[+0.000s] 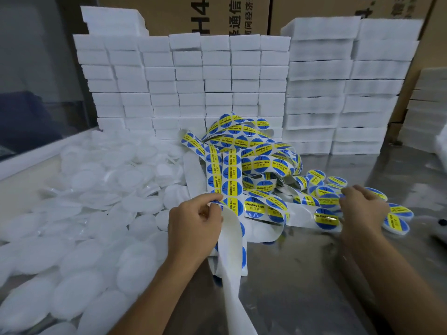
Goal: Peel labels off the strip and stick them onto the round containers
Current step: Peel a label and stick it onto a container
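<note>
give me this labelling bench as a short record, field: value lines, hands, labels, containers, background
left hand: left hand pinches the white backing strip of blue and yellow round labels
right hand: right hand rests, fingers curled, on the labelled round white containers
unlabelled stock: pile of plain white round containers, left of the strips
surface: shiny metal table
label text: SOLDERING PASTE
background: stacked white foam blocks in front of brown cardboard boxes
</note>
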{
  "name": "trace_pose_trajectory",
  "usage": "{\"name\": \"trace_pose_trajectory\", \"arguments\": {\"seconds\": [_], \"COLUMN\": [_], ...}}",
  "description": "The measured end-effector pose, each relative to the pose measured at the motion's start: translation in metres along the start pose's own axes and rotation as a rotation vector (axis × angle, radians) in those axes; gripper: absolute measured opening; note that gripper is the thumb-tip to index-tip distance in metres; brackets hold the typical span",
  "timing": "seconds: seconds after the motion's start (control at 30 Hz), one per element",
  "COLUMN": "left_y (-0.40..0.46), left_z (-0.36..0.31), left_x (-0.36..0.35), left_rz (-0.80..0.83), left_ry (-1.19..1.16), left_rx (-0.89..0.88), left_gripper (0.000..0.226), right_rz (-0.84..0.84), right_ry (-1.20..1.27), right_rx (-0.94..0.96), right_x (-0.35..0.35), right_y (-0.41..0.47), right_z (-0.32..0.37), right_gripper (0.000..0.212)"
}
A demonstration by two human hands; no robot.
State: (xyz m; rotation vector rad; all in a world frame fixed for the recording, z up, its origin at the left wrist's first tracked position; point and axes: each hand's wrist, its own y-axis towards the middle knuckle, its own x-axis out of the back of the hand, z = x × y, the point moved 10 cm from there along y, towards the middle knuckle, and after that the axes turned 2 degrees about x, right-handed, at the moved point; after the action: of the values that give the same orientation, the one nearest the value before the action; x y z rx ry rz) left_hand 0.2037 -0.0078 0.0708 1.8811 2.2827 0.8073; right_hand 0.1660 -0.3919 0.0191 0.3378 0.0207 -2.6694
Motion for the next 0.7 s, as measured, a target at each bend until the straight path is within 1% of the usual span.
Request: {"name": "trace_pose_trajectory", "arguments": {"seconds": [0.03,0.07,0.13,0.17,0.2,0.23,0.3,0.33,0.37,0.43,0.5,0.57,0.7], "left_y": [0.000,0.000,0.000,0.001,0.001,0.001,0.003,0.004,0.004,0.004,0.003,0.002,-0.004], "left_z": [0.001,0.000,-0.001,-0.002,-0.001,0.000,0.007,0.010,0.012,0.013,0.013,0.010,0.003], "left_x": [-0.002,-0.003,-0.004,-0.006,-0.007,-0.009,-0.011,-0.012,-0.012,-0.012,-0.014,-0.020,-0.033], "left_rz": [0.020,0.033,0.049,0.056,0.065,0.076,0.090,0.094,0.096,0.105,0.120,0.171,0.274], "left_ry": [-0.082,-0.150,-0.221,-0.236,-0.250,-0.264,-0.297,-0.323,-0.364,-0.467,-0.516,-0.507,-0.464], "left_rx": [0.034,0.047,0.045,0.041,0.044,0.054,0.099,0.124,0.147,0.179,0.190,0.169,0.104], "left_gripper": [0.020,0.017,0.018,0.016,0.009,0.009,0.024,0.027,0.028,0.029,0.031,0.033,0.038], "right_rz": [-0.006,0.008,0.105,0.172,0.247,0.334,0.534,0.639,0.748,0.950,1.096,1.128,1.080], "right_ry": [-0.007,-0.028,-0.058,-0.060,-0.058,-0.062,-0.074,-0.068,-0.055,-0.015,0.032,0.059,0.093], "right_rx": [0.044,0.099,0.204,0.251,0.302,0.361,0.460,0.479,0.477,0.414,0.334,0.326,0.233], "right_x": [-0.001,-0.004,-0.018,-0.028,-0.038,-0.048,-0.070,-0.079,-0.088,-0.103,-0.112,-0.116,-0.116], "right_y": [-0.002,-0.005,-0.018,-0.028,-0.040,-0.055,-0.089,-0.107,-0.125,-0.158,-0.183,-0.196,-0.192], "right_z": [0.004,0.010,0.021,0.027,0.034,0.041,0.050,0.052,0.050,0.043,0.035,0.033,0.028], "right_gripper": [0.034,0.032,0.022,0.023,0.026,0.027,0.025,0.023,0.022,0.019,0.019,0.022,0.024]}}
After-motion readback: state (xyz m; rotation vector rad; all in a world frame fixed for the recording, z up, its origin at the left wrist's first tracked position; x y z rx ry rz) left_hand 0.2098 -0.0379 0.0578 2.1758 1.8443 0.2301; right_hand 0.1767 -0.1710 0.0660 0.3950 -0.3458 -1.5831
